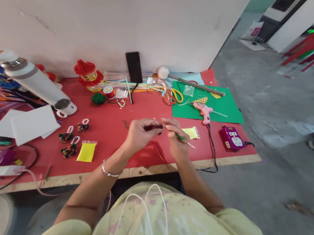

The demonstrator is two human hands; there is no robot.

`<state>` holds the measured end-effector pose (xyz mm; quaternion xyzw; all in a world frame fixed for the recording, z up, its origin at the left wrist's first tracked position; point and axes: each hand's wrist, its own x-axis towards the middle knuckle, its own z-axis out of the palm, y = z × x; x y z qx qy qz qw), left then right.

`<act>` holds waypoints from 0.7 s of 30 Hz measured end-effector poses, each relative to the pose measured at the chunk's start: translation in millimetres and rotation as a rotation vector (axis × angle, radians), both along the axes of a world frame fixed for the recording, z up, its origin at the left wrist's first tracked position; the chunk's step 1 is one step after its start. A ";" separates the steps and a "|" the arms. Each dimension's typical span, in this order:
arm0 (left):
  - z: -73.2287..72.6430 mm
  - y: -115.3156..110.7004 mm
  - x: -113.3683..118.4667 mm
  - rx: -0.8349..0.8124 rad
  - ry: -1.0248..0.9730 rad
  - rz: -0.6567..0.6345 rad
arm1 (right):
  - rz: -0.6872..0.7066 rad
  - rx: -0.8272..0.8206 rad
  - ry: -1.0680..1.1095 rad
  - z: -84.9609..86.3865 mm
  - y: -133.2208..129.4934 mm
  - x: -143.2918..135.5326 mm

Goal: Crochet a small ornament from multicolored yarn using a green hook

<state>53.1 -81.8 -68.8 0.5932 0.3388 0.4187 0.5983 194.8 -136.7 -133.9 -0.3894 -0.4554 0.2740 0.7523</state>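
Observation:
My left hand [140, 134] pinches a small dark red yarn piece [153, 127] above the red table [110, 121]. My right hand [176, 138] meets it from the right and grips a thin green-handled crochet hook [184, 139] whose end sticks out to the lower right. A red thread [158, 151] trails down from the piece onto the table. A silver bangle sits on my left wrist. Three small finished yarn ornaments with white bead loops [71, 141] lie to the left of my hands.
A pink glue gun [204, 112] lies on a green sheet [205, 105] at right, near a purple power socket [231, 138]. A yellow packet [86, 151], white papers [27, 124], a white flask [36, 83], a phone [134, 67] against the wall, scissors and pipe cleaners surround the work area.

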 end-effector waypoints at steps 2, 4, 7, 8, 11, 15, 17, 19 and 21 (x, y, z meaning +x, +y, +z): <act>-1.1 -2.4 -1.4 0.084 0.044 0.043 | -0.039 0.046 -0.082 2.7 0.2 3.0; -0.4 -4.8 -4.2 0.123 0.069 0.050 | -0.036 0.035 -0.027 4.1 1.2 5.7; 0.6 -7.3 -8.3 0.036 0.037 0.071 | -0.037 -0.009 0.133 2.6 3.1 5.7; 0.0 -7.4 -9.3 -0.025 -0.002 0.070 | -0.040 -0.023 0.173 1.4 3.6 4.8; -5.5 -5.8 -10.4 -0.161 -0.126 0.035 | -0.045 -0.090 0.231 -2.3 3.9 1.4; -13.0 -1.6 -9.6 -0.214 -0.197 0.052 | -0.103 -0.203 0.312 -4.4 3.2 -2.4; -12.9 -0.6 -9.4 -0.270 -0.214 0.055 | -0.109 -0.231 0.360 -3.2 3.0 -4.6; -10.6 -0.7 -9.4 -0.333 -0.222 0.038 | -0.087 -0.259 0.375 -0.5 2.6 -6.7; -7.5 -1.5 -9.2 -0.373 -0.227 0.025 | -0.064 -0.294 0.369 2.7 2.2 -8.4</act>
